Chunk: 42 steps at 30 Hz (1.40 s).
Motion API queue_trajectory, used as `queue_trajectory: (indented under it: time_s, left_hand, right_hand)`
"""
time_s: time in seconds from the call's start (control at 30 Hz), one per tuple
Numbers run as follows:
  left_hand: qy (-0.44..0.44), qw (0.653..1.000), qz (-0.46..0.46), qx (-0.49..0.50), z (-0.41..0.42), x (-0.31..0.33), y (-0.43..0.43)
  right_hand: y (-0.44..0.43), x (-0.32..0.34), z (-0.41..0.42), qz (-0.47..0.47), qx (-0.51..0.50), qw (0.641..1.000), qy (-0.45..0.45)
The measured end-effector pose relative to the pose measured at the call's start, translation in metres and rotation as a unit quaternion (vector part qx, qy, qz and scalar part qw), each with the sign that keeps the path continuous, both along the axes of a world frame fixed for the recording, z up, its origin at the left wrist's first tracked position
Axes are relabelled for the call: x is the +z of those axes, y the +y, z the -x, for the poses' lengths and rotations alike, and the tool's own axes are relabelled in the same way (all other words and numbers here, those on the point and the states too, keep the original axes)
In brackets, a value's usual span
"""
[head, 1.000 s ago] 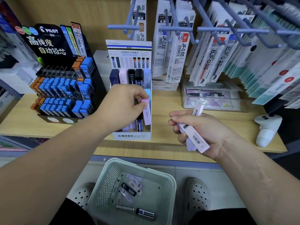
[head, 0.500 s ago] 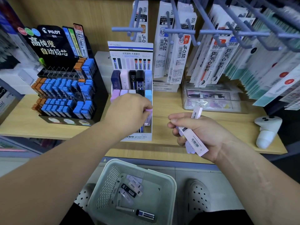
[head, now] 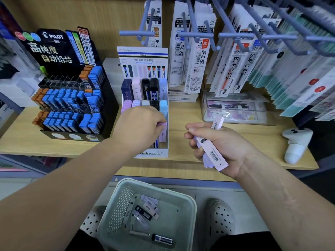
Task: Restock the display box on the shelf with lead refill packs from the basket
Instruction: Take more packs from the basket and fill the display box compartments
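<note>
The white Tombow display box point(head: 143, 57) stands on the wooden shelf, with rows of lead refill packs in its tiers. My left hand point(head: 139, 127) is over the box's front tier, fingers closed on a pink refill pack point(head: 163, 132) held upright against the right slots. My right hand point(head: 217, 144) hovers to the right of the box, gripping several pale pink and lilac packs point(head: 213, 151). A pale green basket point(head: 186, 201) sits low between my feet, with several more packs point(head: 145, 211) lying in it.
A black Pilot lead display point(head: 68, 98) stands left of the box. Hanging refill packets on blue pegs point(head: 199, 57) fill the upper right. A clear plastic case point(head: 233, 107) and a white controller point(head: 295, 144) lie on the shelf point(head: 181, 120) at the right.
My left hand has lowered the pink pack further into the box's front tier, so less of the pack shows. My right hand has stayed almost still with its packs.
</note>
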State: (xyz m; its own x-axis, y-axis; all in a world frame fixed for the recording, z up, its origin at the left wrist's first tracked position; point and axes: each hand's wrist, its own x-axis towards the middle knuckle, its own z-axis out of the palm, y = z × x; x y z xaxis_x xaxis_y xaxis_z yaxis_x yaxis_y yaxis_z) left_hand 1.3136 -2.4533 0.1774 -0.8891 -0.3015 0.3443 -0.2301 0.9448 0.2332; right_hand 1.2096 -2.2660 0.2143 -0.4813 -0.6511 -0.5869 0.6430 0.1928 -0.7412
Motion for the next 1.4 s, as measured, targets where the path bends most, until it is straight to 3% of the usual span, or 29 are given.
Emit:
queue_trajectory:
  time_s: [0.23,0.4,0.63,0.83,0.93,1.07,1.27,1.4]
  left_hand:
    - [0.021,0.993,-0.119,0.009,-0.006,-0.007,-0.007]
    - [0.039,0.992,-0.119,0.013,-0.006,-0.008,-0.001]
    - [0.014,0.999,0.021,0.02,-0.003,-0.012,0.007]
    - [0.029,0.998,-0.022,0.042,-0.012,-0.001,0.001]
    - [0.076,0.994,-0.034,0.067,-0.026,0.013,-0.011]
    - [0.106,0.972,-0.141,0.153,-0.048,0.023,-0.038]
    - [0.063,0.944,-0.272,0.174,-0.067,0.021,-0.061]
    - [0.124,0.909,-0.351,0.188,-0.067,0.035,-0.045]
  right_hand:
    - [-0.001,0.0,0.0,-0.001,0.0,1.0,0.003]
    - [-0.002,0.0,-0.001,-0.003,0.0,1.0,0.005]
    - [-0.001,0.0,-0.001,0.001,0.004,1.0,0.009]
    - [-0.005,-0.002,-0.002,0.017,-0.014,1.0,0.006]
    - [-0.012,-0.002,-0.003,0.031,-0.033,0.999,0.001]
    - [-0.026,-0.001,-0.007,0.036,-0.034,0.999,0.004]
    - [-0.045,-0.005,-0.02,0.04,-0.027,0.999,0.018]
    - [-0.06,-0.007,-0.029,0.063,-0.065,0.996,0.022]
